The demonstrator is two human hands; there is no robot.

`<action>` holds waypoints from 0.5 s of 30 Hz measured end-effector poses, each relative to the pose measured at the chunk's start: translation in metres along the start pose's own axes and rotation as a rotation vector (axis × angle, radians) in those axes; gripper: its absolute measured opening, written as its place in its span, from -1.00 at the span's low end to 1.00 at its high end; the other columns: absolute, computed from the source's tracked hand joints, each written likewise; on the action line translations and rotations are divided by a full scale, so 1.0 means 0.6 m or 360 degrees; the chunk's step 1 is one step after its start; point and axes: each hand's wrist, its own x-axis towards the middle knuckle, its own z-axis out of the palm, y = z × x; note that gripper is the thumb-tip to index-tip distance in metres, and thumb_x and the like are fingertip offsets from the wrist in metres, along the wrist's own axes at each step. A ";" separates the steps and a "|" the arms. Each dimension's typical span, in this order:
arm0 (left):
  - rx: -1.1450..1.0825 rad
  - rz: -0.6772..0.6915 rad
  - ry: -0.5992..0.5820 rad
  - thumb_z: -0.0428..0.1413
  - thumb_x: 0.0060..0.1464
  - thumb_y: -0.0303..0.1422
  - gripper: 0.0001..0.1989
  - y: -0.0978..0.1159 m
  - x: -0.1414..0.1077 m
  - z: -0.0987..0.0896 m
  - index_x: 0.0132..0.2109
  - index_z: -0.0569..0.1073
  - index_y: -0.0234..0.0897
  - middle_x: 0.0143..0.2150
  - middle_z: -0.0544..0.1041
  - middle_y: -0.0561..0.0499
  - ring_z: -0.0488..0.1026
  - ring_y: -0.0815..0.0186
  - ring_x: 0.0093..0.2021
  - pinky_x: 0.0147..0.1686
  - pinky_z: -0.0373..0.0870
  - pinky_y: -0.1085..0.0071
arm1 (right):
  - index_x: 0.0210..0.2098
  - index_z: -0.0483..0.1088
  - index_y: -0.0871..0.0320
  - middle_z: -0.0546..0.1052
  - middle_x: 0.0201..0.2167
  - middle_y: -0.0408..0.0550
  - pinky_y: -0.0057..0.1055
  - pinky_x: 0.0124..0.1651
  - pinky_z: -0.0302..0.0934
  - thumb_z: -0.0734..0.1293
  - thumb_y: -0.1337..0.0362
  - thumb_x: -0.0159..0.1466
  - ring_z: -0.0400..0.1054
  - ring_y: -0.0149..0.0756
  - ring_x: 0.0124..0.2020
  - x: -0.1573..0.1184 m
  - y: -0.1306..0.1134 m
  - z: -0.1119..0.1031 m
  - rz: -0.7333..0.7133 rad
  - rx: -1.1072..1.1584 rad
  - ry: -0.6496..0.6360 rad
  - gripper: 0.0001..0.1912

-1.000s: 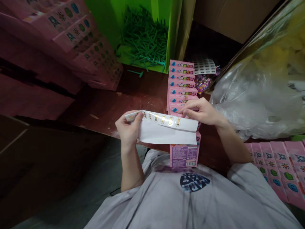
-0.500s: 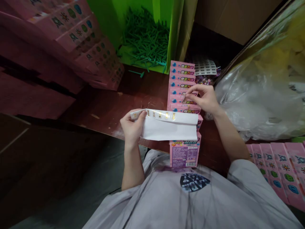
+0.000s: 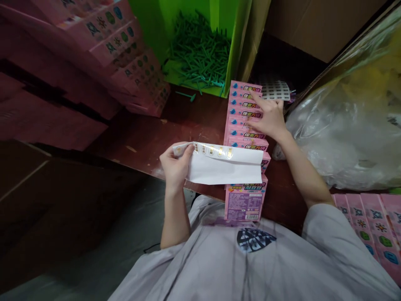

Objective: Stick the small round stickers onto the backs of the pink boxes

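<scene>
My left hand (image 3: 177, 165) pinches the left end of a white sticker sheet (image 3: 225, 169) between thumb and fingers. The sheet's upper edge is folded over and bears several clear oval stickers with gold print. It spans the near part of a row of pink candy boxes (image 3: 246, 136) and hides some of them. My right hand (image 3: 271, 117) is above the far part of that row, its index finger stretched towards the far boxes and its thumb lower down, well apart. No sticker shows in it. The nearest pink box (image 3: 246, 202) turns its purple printed panel towards me.
A bright green bin (image 3: 239, 50) holds many green plastic hammer-like pieces, and one loose piece (image 3: 187, 96) lies before it. Stacked pink boxes (image 3: 138, 67) rise at left. A clear plastic bag (image 3: 344, 138) bulges at right, above more pink boxes (image 3: 372, 221). A printed sheet (image 3: 275, 90) lies behind my right hand.
My right hand has moved farther along the row, and its pinched fingers have spread. My left hand still holds the sticker sheet. The view has shifted slightly.
</scene>
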 end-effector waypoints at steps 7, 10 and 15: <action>0.0015 0.0083 -0.0032 0.29 -0.10 -0.25 -0.80 0.010 -0.002 0.014 -0.34 0.59 -0.29 -0.39 0.58 0.00 0.48 0.35 -0.39 -0.38 0.39 0.47 | -0.37 0.61 0.10 0.63 -0.39 -0.13 -0.36 -0.23 0.35 0.47 0.21 0.15 0.49 -0.31 -0.35 -0.034 -0.111 -0.024 -0.0222 0.0620 -0.0637 -0.90; 0.0030 0.0126 -0.0031 0.29 -0.09 -0.27 -0.81 0.010 -0.001 0.019 -0.34 0.59 -0.29 -0.37 0.59 -0.01 0.49 0.34 -0.37 -0.35 0.40 0.46 | -0.39 0.61 0.13 0.64 -0.41 -0.11 -0.38 -0.25 0.35 0.47 0.28 0.14 0.50 -0.32 -0.37 -0.039 -0.108 -0.019 -0.0171 0.0695 -0.0655 -0.94; -0.0002 0.0087 -0.0050 0.30 -0.11 -0.25 -0.78 0.008 0.000 0.020 -0.34 0.59 -0.31 -0.38 0.59 -0.01 0.49 0.36 -0.39 -0.38 0.39 0.48 | -0.29 0.63 0.12 0.66 -0.34 -0.09 -0.40 -0.24 0.38 0.43 0.30 0.18 0.52 -0.32 -0.34 -0.037 -0.082 -0.015 -0.0141 0.0682 -0.0651 -0.88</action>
